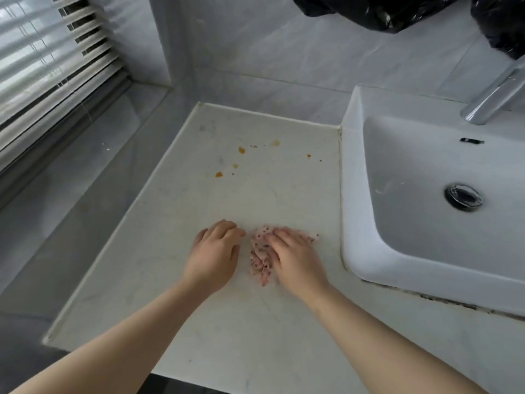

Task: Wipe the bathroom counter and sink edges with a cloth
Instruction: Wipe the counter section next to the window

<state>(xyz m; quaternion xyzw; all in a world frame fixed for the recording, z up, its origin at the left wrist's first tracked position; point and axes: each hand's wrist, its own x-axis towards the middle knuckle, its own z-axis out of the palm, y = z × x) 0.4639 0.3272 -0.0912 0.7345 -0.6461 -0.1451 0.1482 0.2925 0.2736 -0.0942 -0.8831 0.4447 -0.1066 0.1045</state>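
Our right hand point(295, 260) lies palm down on the cloth point(259, 261), a pink dotted rag bunched on the counter point(176, 251) just below the middle of the frame. The fingers point(279, 237) spread over its top and press it flat rather than curling round it. Our left hand point(213, 254) rests just beside it to the left, apart from the cloth, palm down on the bare counter with fingers loosely bent and holding nothing. Above the hands, towards the centre of the frame, several orange stains point(241, 150) dot the pale surface, well apart from the cloth. At the right stands the white sink point(352, 194), its near wall close to the cloth, with a chrome drain point(463, 197) in the basin and a chrome faucet point(494, 95) at the upper right. Dark grime point(454, 302) runs along the sink's lower edge. A black plastic bag point(383, 9) hangs at the top, and window blinds point(42, 66) fill the upper left.
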